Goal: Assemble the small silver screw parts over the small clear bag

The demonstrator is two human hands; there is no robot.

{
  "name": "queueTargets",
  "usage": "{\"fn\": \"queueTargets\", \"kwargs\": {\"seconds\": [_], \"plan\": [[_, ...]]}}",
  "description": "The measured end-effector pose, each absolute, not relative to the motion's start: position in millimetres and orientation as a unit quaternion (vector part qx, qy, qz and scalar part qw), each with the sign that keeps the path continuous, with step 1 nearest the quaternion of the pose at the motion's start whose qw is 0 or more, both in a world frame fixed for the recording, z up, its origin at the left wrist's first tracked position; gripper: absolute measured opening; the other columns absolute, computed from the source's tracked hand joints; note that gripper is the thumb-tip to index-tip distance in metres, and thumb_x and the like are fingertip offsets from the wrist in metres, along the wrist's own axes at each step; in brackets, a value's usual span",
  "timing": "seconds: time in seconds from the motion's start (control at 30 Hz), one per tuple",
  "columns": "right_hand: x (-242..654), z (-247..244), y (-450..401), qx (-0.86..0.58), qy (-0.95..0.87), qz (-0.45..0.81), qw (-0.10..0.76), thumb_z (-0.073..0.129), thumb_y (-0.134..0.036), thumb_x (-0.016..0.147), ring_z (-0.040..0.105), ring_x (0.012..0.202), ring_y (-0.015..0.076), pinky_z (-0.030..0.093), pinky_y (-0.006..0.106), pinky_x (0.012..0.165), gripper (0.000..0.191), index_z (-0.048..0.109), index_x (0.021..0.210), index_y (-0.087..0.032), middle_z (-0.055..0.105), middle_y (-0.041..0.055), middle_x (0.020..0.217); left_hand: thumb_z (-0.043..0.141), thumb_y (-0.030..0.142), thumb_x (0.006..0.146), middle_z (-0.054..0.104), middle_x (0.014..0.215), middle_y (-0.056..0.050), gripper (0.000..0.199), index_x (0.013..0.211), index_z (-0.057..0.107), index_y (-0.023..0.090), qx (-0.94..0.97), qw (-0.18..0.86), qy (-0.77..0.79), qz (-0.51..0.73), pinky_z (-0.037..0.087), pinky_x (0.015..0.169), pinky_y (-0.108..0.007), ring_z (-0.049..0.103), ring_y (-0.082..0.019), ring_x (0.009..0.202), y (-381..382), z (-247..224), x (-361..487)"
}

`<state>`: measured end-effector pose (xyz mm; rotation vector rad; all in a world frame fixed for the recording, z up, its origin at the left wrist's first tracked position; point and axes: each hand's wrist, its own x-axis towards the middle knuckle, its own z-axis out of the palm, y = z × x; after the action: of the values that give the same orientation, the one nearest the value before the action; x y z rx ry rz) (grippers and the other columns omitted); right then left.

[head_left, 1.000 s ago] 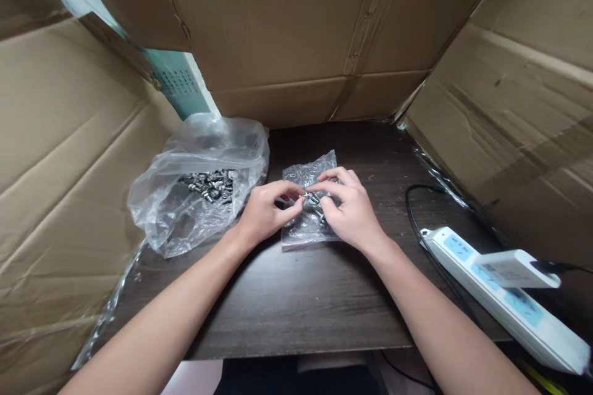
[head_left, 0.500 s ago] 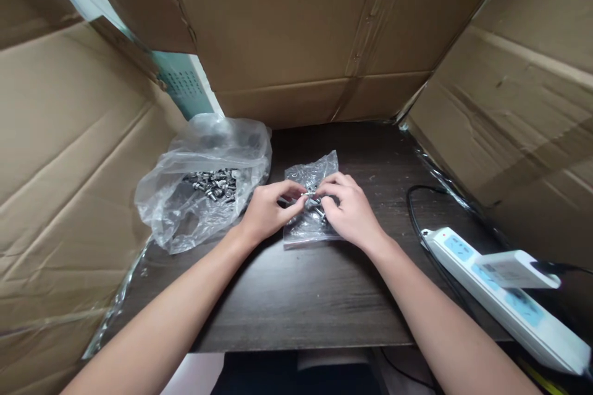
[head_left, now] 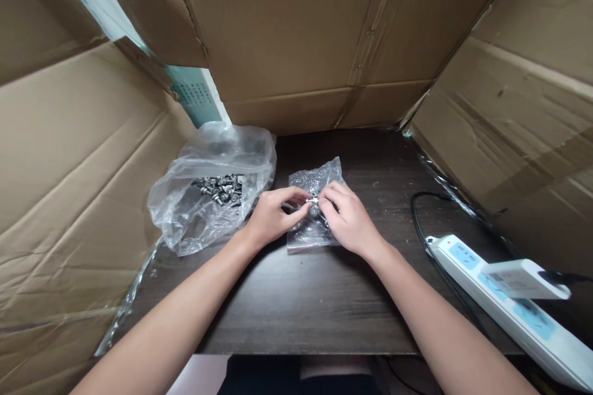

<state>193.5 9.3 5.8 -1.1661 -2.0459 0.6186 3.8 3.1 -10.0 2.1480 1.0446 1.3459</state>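
My left hand [head_left: 273, 217]: fingers curled, thumb and forefinger pinched, palm turned inward. My right hand [head_left: 348, 219]: knuckles up, fingertips pinched and meeting the left's. Both bare forearms stretch forward, converging.

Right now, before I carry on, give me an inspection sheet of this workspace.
Surface: dark wood-grain table, small specks near the back.
Job's things: small metal part pinched between both hands above the small clear bag; large clear bag holding metal hardware.
Clutter: nothing seen.
Grippers: left hand and right hand meet fingertip to fingertip on the part.
Cables: black cable running to the white power strip, adapter plugged in.
Surroundings: cardboard walls on three sides.
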Motion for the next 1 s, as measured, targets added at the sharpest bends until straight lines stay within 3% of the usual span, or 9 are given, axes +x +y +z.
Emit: {"fn": "queueTargets", "kwargs": {"seconds": [0.23, 0.47, 0.9, 1.0], "plan": [[193.6, 3.3, 9.7, -0.436, -0.795, 0.228, 0.355, 0.044, -0.023, 0.096, 0.053, 0.089, 0.0209, 0.040, 0.038, 0.084, 0.022, 0.052, 0.076, -0.020, 0.058, 0.0048, 0.091, 0.075, 0.019, 0.083, 0.076, 0.093, -0.004, 0.034, 0.117, 0.068, 0.013, 0.790, 0.169, 0.363, 0.464, 0.060, 0.072, -0.022, 0.072, -0.013, 0.079, 2.4, -6.9, 3.1], [193.2, 3.8, 8.6, -0.432, -0.796, 0.227, 0.357, 0.044, -0.025, 0.096, 0.054, 0.091, 0.0212, 0.041, 0.039, 0.087, 0.022, 0.053, 0.077, -0.020, 0.059, 0.0054, 0.093, 0.070, 0.017, 0.088, 0.076, 0.093, -0.004, 0.018, 0.105, 0.072, 0.014, 0.800, 0.165, 0.361, 0.451, 0.057, 0.067, -0.021, 0.070, -0.010, 0.072, 3.3, -9.5, 1.3], [196.2, 6.0, 11.6, -0.452, -0.793, 0.219, 0.345, 0.047, -0.023, 0.095, 0.054, 0.090, 0.0215, 0.042, 0.039, 0.086, 0.020, 0.056, 0.077, -0.020, 0.062, 0.0040, 0.090, 0.073, 0.019, 0.087, 0.075, 0.086, -0.003, 0.019, 0.105, 0.071, 0.014, 0.766, 0.220, 0.382, 0.467, 0.059, 0.065, -0.019, 0.070, -0.011, 0.070, 4.0, -10.5, 2.6], [197.0, 7.6, 10.3, -0.446, -0.788, 0.217, 0.364, 0.050, -0.022, 0.093, 0.057, 0.093, 0.0217, 0.044, 0.038, 0.087, 0.012, 0.061, 0.088, -0.021, 0.064, 0.0047, 0.096, 0.074, 0.020, 0.087, 0.076, 0.087, -0.003, 0.019, 0.106, 0.072, 0.014, 0.768, 0.219, 0.382, 0.465, 0.060, 0.066, -0.020, 0.071, -0.011, 0.072, 4.8, -11.9, 1.0]]}}
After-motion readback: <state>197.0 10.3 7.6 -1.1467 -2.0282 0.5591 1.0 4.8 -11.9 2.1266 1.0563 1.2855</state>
